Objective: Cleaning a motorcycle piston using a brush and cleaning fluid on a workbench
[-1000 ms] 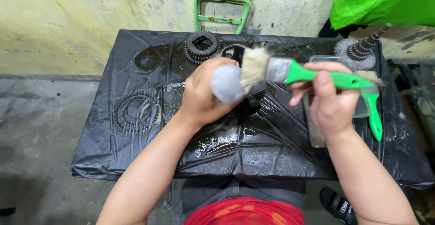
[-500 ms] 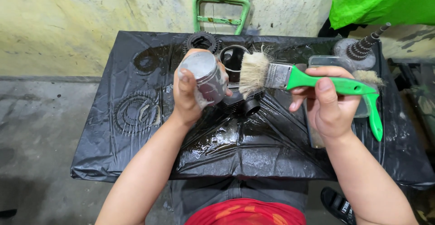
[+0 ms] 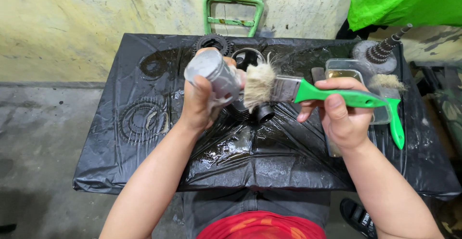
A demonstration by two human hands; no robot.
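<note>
Both hands are closed on what they hold: the left hand [image 3: 199, 105] grips a grey metal cylinder [image 3: 215, 77], tilted with its flat end up and to the left, and the right hand [image 3: 342, 116] clasps a green-handled brush [image 3: 308, 91] lying crosswise. Its bristles [image 3: 259, 87] point left and seem to touch the cylinder's right side, above the black sheet [image 3: 144, 70]. A second brush [image 3: 393, 114] rests against a clear tub [image 3: 351, 70].

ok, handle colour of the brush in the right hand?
Bright green plastic handle, with pale bristles; head view shows it clearly.
</note>
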